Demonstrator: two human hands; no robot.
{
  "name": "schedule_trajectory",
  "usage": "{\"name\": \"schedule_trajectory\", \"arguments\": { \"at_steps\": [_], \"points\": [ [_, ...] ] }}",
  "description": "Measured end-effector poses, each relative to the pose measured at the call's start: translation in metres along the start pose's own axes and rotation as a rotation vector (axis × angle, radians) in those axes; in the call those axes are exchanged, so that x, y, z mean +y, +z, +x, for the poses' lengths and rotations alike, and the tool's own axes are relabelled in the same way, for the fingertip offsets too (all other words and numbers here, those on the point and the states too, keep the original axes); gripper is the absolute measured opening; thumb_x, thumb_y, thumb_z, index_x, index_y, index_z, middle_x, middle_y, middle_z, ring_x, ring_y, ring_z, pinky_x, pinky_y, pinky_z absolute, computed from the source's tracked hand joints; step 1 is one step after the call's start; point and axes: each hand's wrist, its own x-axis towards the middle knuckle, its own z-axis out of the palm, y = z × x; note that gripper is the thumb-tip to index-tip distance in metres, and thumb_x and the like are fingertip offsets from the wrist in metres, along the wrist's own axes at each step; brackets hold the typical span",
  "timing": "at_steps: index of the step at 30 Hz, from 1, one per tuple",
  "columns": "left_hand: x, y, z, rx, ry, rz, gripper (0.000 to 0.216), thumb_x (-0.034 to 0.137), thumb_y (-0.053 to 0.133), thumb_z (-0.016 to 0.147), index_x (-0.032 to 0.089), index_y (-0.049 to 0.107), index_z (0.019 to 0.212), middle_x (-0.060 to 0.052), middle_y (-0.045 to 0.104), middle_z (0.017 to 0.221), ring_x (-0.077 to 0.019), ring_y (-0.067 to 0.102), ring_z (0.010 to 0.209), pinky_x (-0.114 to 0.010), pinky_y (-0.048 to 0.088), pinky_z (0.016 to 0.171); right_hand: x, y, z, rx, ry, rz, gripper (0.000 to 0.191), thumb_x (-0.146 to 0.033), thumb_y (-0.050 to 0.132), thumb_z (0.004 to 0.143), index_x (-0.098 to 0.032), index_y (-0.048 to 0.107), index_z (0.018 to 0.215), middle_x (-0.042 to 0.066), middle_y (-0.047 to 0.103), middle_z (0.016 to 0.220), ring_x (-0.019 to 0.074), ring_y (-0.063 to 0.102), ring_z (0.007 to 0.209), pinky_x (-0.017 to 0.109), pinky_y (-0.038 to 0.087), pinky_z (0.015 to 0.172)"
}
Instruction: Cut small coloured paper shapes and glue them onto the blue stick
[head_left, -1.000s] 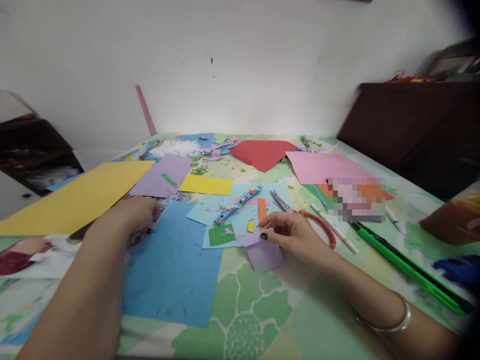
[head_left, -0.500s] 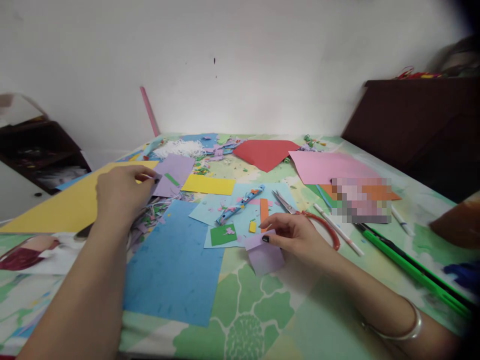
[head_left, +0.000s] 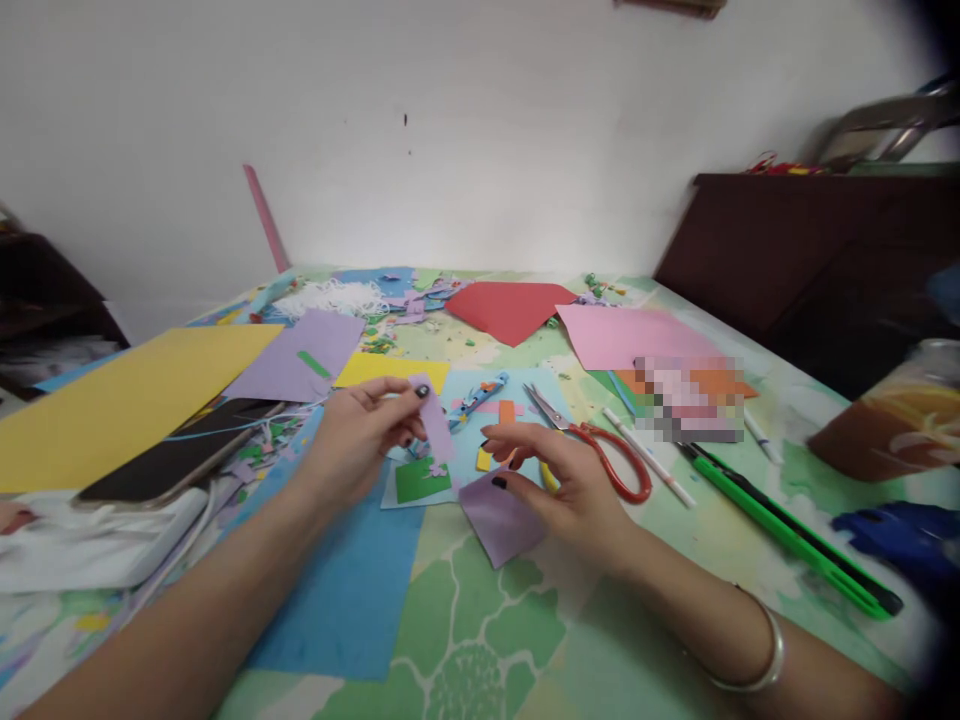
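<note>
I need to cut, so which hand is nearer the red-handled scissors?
Right. The right hand is just in front of the red-handled scissors; the left hand is farther, to their left.

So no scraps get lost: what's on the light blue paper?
A green piece, yellow piece, orange strip, pink strip, patterned blue stick and scissor blades show. The left hand, its purple strip and right hand hide parts; anything behind can't be seen.
</note>
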Motion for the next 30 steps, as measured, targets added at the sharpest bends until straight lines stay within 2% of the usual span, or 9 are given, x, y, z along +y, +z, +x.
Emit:
{"name": "schedule_trajectory", "arguments": {
  "at_steps": [4, 9, 13, 18, 21, 24, 26, 28, 30],
  "points": [
    [-0.016, 0.022, -0.015, -0.134, -0.131, -0.017, 0.027, 0.028, 0.077, 0.065, 0.014, 0.059, 0.079, -0.002, 0.068, 0.053, -0.0105, 0.061, 0.046, -0.016, 0.045, 0.046, -0.005, 0.003, 0.002, -0.023, 0.01, -0.001, 0.025, -0.009, 0.055, 0.082, -0.024, 0.066, 0.099, 0.004, 0.07, 0.088, 0.0171, 0.063, 0.083, 0.032, 0.049, 0.078],
    [-0.02, 0.028, -0.021, -0.21, -0.156, -0.004, 0.024, 0.029, 0.075, 0.068, 0.015, 0.057, 0.074, -0.002, 0.068, 0.052, -0.0103, 0.061, 0.045, -0.016, 0.047, 0.047, -0.005, 0.002, 0.004, 0.001, 0.063, 0.096, 0.019, -0.009, 0.059, 0.079, -0.022, 0.071, 0.086, 0.004, 0.071, 0.083, 0.0171, 0.064, 0.082, 0.032, 0.05, 0.077],
    [-0.018, 0.03, -0.023, -0.184, -0.1, 0.059, 0.02, 0.028, 0.075, 0.068, 0.016, 0.059, 0.073, -0.001, 0.066, 0.05, -0.011, 0.06, 0.043, -0.018, 0.047, 0.046, -0.004, 0.002, 0.003, 0.003, 0.166, 0.271, 0.016, -0.013, 0.064, 0.078, -0.023, 0.074, 0.083, 0.003, 0.072, 0.081, 0.0166, 0.066, 0.079, 0.031, 0.051, 0.075],
    [-0.016, 0.029, -0.024, -0.165, -0.004, 0.117, 0.014, 0.027, 0.072, 0.072, 0.016, 0.063, 0.072, -0.001, 0.066, 0.052, -0.0121, 0.062, 0.048, -0.02, 0.049, 0.049, -0.002, 0.004, 0.004, 0.078, 0.406, 0.52, 0.009, -0.016, 0.071, 0.069, -0.023, 0.076, 0.072, 0.001, 0.072, 0.073, 0.0148, 0.065, 0.07, 0.028, 0.051, 0.067],
    [-0.016, 0.028, -0.025, -0.143, 0.052, 0.164, 0.013, 0.027, 0.071, 0.073, 0.015, 0.067, 0.073, -0.001, 0.068, 0.06, -0.0112, 0.061, 0.052, -0.02, 0.05, 0.05, -0.001, 0.005, 0.005, 0.124, 0.504, 0.57, 0.006, -0.017, 0.076, 0.063, -0.021, 0.076, 0.068, 0.001, 0.072, 0.07, 0.0142, 0.064, 0.066, 0.028, 0.051, 0.065],
    [-0.016, 0.029, -0.026, -0.119, 0.08, 0.175, 0.015, 0.029, 0.07, 0.073, 0.015, 0.067, 0.079, -0.003, 0.07, 0.079, -0.0088, 0.059, 0.052, -0.021, 0.051, 0.051, -0.001, 0.006, 0.006, 0.167, 0.554, 0.579, 0.007, -0.018, 0.078, 0.061, -0.02, 0.075, 0.067, 0.002, 0.072, 0.067, 0.0127, 0.063, 0.062, 0.025, 0.05, 0.061],
    [-0.017, 0.031, -0.027, -0.11, 0.09, 0.135, 0.02, 0.028, 0.072, 0.072, 0.017, 0.062, 0.086, -0.003, 0.068, 0.091, -0.0095, 0.061, 0.057, -0.023, 0.053, 0.051, -0.002, 0.006, 0.007, 0.191, 0.561, 0.587, 0.008, -0.019, 0.079, 0.06, -0.019, 0.075, 0.067, 0.002, 0.072, 0.067, 0.0122, 0.063, 0.061, 0.024, 0.049, 0.06],
    [-0.018, 0.032, -0.029, -0.139, 0.109, 0.072, 0.027, 0.025, 0.073, 0.071, 0.02, 0.055, 0.091, -0.002, 0.066, 0.094, -0.0117, 0.062, 0.063, -0.025, 0.055, 0.052, -0.002, 0.006, 0.008, 0.216, 0.559, 0.593, 0.009, -0.02, 0.079, 0.059, -0.019, 0.074, 0.066, 0.002, 0.072, 0.066, 0.0126, 0.063, 0.061, 0.025, 0.049, 0.06],
    [-0.021, 0.034, -0.032, -0.222, 0.144, 0.051, 0.028, 0.021, 0.073, 0.07, 0.021, 0.053, 0.09, -0.001, 0.065, 0.091, -0.0143, 0.063, 0.071, -0.026, 0.055, 0.055, -0.002, 0.005, 0.008, 0.235, 0.55, 0.598, 0.011, -0.02, 0.08, 0.058, -0.018, 0.074, 0.066, 0.001, 0.07, 0.064, 0.0129, 0.063, 0.061, 0.025, 0.048, 0.06]
  ]
}}
